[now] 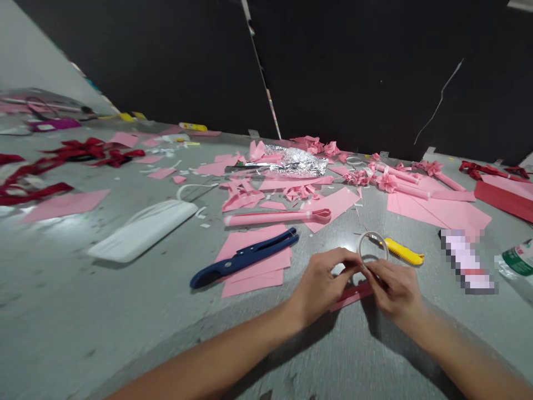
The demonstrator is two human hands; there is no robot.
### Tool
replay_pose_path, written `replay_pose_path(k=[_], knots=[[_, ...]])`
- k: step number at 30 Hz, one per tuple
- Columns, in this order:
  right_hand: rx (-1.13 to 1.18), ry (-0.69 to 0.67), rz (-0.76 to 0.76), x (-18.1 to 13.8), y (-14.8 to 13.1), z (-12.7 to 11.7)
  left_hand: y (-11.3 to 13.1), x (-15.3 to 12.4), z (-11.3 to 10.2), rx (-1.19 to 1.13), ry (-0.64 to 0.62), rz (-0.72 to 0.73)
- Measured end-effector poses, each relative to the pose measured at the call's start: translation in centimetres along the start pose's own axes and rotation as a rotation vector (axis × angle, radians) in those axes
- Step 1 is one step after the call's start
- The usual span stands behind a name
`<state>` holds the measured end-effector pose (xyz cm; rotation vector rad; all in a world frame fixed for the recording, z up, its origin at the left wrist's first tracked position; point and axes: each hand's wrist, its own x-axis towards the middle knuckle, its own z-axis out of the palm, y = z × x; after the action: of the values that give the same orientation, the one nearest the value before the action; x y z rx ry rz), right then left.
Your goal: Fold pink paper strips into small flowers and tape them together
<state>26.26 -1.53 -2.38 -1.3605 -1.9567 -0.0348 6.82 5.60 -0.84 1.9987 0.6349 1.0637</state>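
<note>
My left hand (pixel 322 282) and my right hand (pixel 395 286) meet at their fingertips, thumb and index finger pinched together on each. Between them a roll of tape (pixel 385 246) stands on edge, both hands pinching it at its lower left rim. Whether a strip is pulled off is too small to tell. Below the fingers lies a folded or rolled strip of pink paper (pixel 350 298), partly covered by the hands. Just behind the right hand rests a yellow utility knife (pixel 403 251). To the left, navy-handled scissors or shears (pixel 237 261) lie on pink sheets (pixel 254 284).
A white face mask (pixel 144 230) lies at left, near red ribbon (pixel 83 149). Crumpled silver foil (pixel 300 159), pink paper scraps and rolled pink tubes (pixel 410 189) spread across the back. A blurred-out phone-like object (pixel 468 261) and a bottle (pixel 518 260) are at right. A dark wall (pixel 353 72) rises behind.
</note>
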Motion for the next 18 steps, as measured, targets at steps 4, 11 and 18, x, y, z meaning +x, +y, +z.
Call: replay_pose_path(k=[4, 11, 18], knots=[[-0.082, 0.13, -0.066, 0.1, -0.8, 0.3, -0.4, 1.0, -0.9, -0.058, 0.108, -0.07], [-0.031, -0.122, 0.051, 0.9, 1.9, 1.2, -2.9, 3.9, -3.3, -0.226, 0.39, -0.346], [0.328, -0.032, 0.241, 2.8, 2.7, 0.4, -1.5, 1.9, -0.6, -0.235, 0.116, -0.325]])
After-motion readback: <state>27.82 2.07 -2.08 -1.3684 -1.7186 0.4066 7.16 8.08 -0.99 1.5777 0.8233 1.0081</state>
